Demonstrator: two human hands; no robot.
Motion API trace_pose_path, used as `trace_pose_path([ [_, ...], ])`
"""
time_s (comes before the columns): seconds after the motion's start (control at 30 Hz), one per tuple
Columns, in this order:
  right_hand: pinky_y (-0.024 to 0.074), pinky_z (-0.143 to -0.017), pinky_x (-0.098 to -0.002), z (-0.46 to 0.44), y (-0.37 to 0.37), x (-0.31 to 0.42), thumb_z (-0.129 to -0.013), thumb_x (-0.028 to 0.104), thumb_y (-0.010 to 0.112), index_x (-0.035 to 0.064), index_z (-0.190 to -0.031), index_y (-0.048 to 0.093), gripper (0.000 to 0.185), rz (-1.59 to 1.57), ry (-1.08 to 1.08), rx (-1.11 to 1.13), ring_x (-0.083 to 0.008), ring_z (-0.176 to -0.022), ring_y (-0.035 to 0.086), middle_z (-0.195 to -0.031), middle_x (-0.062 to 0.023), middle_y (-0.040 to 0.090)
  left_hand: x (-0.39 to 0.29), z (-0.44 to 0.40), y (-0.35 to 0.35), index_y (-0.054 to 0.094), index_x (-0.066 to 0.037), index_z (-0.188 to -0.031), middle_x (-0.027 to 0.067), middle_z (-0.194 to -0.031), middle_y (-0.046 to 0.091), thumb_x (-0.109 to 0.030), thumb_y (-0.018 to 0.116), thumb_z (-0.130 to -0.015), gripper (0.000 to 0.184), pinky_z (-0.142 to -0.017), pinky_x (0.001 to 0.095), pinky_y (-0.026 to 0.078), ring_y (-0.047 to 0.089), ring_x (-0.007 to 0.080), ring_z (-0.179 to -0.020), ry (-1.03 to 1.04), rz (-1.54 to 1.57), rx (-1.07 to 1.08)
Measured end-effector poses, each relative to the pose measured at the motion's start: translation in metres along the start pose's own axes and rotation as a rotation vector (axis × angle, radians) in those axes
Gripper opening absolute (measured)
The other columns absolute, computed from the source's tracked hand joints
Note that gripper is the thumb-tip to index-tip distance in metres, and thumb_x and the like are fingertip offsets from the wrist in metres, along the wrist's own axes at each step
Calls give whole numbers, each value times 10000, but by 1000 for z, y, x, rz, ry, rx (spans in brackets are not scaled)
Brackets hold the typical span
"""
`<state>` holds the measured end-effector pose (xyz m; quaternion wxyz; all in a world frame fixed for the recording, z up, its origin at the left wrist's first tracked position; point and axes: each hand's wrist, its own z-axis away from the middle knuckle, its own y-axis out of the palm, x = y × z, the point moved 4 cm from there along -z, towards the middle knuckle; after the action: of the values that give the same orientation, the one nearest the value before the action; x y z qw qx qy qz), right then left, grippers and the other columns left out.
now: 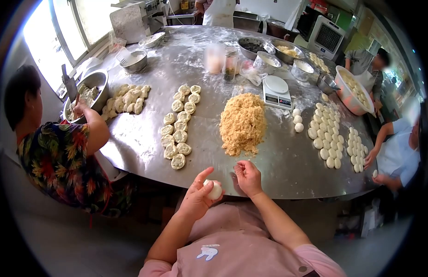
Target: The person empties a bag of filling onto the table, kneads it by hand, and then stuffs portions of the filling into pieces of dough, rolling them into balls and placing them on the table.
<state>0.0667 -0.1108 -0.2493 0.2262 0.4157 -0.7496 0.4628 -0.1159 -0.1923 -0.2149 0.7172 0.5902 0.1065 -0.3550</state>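
Observation:
My left hand [196, 198] is closed round a smooth white dough ball [214, 190] in front of my apron, at the table's near edge. Just to its right, my right hand [249, 179] is curled with fingertips pinched together; whatever is between them, if anything, cannot be made out. Beyond both hands lies a heap of crumbly yellow-brown filling [243, 124]. Left of the heap, flattened dough pieces [180, 136] with rough, folded tops stand in two uneven columns.
A digital scale [277, 92] sits behind the heap, near small dough balls [297, 119]. Rows of finished white buns [327, 136] lie rightward. At left, a person [61, 147] reaches into a metal bowl [102, 83] beside dough lumps [126, 99]. Another person [399, 147] works at right.

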Motion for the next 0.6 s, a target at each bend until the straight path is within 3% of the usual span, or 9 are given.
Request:
trace_pose_path([
  [0.13,508,-590,-341,-2,0,1,-893,194,657,53,-939,614,154,10,-1,3,-245,-651,628,-780,-104,625,0,-4,-6,554,-96,-1116,57,-998,573,-337,591,-947,296,-668,318,521,609,186,-793,7,138,69],
  [0.23,505,-587,-335,-2,0,2,-892,197,656,53,-933,619,154,12,19,27,-242,-645,623,-785,-109,628,-9,-9,2,571,-83,-883,43,-870,561,-432,539,-958,359,-669,322,502,594,195,-769,-1,75,-58],
  [0.37,501,-590,-319,-2,4,-4,-928,217,624,54,-977,610,172,-31,106,15,-194,-625,603,-794,-82,642,-5,-32,-12,507,-80,-693,53,-720,530,-493,481,-966,495,-740,344,487,577,222,-767,20,79,32],
  [0.47,502,-618,-296,2,14,-10,-966,237,579,51,-1051,592,205,-518,544,148,-131,-641,581,-807,-35,640,-4,-48,-15,470,-84,-635,54,-648,504,-493,455,-976,532,-819,366,474,579,237,-802,72,43,-87],
  [0.5,511,-709,-286,1,14,0,-989,241,541,46,-1154,552,256,-517,575,287,-121,-754,590,-905,-28,633,-8,-52,-12,465,-84,-631,52,-644,505,-489,447,-979,535,-860,376,469,582,237,-818,95,47,-127],
  [0.6,508,-797,-299,-6,17,49,-988,235,541,41,-1206,527,293,-669,340,396,-161,-882,616,-1027,-72,635,-18,-71,-8,505,-73,-666,78,-715,568,-522,402,-976,556,-991,415,423,587,251,-912,282,-96,-204],
])
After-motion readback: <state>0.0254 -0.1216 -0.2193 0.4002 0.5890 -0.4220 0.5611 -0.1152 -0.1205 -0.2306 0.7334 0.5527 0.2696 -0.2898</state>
